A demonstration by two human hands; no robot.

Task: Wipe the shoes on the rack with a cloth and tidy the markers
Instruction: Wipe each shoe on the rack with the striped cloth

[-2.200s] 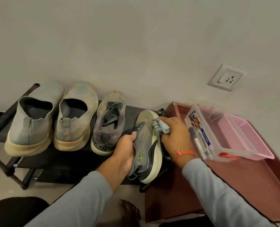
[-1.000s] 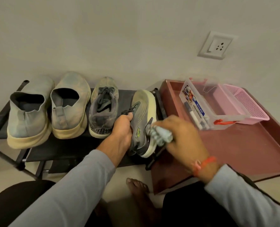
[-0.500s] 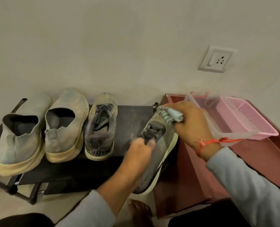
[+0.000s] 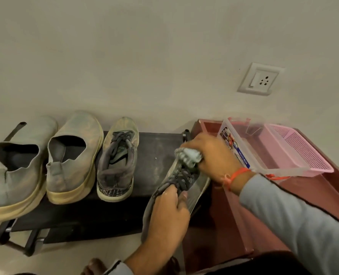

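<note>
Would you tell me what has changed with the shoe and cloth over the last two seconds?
The laced shoe turned from sole-up to laces-up. The cloth in the right hand went down its side, then back to the toe. The left hand still grips it; three shoes stay racked.

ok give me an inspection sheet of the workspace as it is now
surface: black shoe rack, dusty, beside a maroon tray table.
job's things: grey lace-up sneaker held tilted at the rack's right end; cloth bunched on its toe; its mate and two grey slip-on shoes stand on the rack; markers not visible.
clutter: clear Multi-Box, pink basket.
grippers: left hand grips the sneaker; right hand grips the cloth.
cables: nothing seen.
surroundings: wall socket, a bare foot.
</note>
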